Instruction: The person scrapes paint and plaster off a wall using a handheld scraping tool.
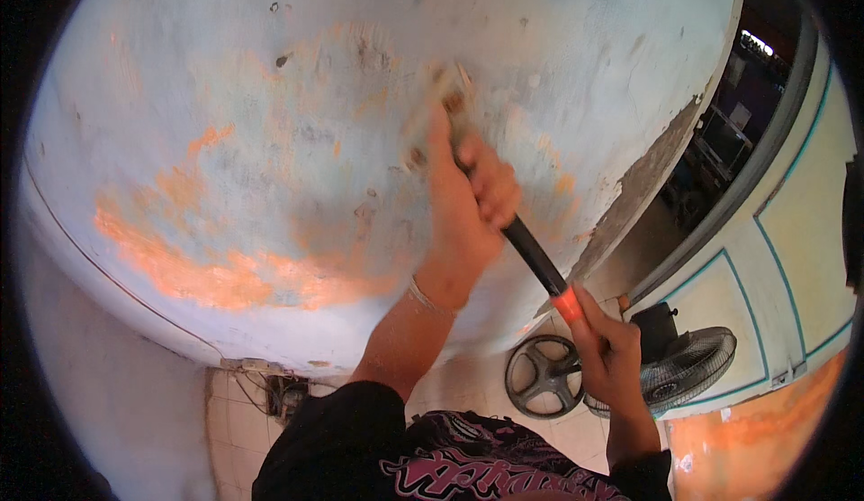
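Note:
A wall with worn, pale blue paint (256, 109) and orange patches fills most of the view. My left hand (476, 183), raised at the centre, grips the upper part of a black handle (536, 251). Lower right, my right hand (607, 346) closes round the same handle near its orange band (568, 305). At the handle's top end, a blurred tool head (442, 106) is against or close to the wall; its kind cannot be told, and my left hand partly hides it.
A pedestal fan (688, 366) and its round base (543, 376) are at the lower right, near a pale door with blue lines (722, 312). A doorway opens at right. Cables and an outlet strip (253, 366) lie at the wall's lower left.

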The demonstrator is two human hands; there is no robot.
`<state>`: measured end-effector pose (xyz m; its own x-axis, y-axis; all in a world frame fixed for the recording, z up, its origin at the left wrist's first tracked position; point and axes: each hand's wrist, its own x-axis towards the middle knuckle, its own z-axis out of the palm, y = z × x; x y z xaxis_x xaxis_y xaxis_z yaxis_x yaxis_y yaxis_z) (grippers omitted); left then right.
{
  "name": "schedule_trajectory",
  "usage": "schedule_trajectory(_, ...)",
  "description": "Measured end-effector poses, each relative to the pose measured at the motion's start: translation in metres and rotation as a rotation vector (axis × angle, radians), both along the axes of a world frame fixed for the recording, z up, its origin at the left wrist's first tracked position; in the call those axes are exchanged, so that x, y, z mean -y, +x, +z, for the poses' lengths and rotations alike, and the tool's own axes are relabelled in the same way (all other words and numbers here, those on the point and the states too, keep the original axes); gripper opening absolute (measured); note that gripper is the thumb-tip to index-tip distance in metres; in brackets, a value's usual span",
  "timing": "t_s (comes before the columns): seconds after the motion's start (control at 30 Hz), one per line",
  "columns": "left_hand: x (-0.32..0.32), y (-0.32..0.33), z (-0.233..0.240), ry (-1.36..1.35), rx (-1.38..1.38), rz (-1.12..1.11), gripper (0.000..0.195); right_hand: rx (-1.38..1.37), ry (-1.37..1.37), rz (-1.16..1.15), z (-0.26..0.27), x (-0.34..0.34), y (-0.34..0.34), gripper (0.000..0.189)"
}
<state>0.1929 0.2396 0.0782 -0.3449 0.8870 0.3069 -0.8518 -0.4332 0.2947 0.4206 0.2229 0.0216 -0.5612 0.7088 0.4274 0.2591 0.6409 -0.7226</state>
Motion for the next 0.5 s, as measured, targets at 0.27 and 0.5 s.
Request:
schedule_trajectory(0.27,0.023,-0.019,-0.023,-0.173,-0.095,0.026,0.056,0.062,-0.070,-0.020,-0.009,0.030,-0.021,0.037)
schedule_trajectory(0.5,0.021,-0.008,0.011,-0.177,-0.062,-0.141,0.061,0.078,0.180,-0.207,0.018,0.042,-0.005,0.033)
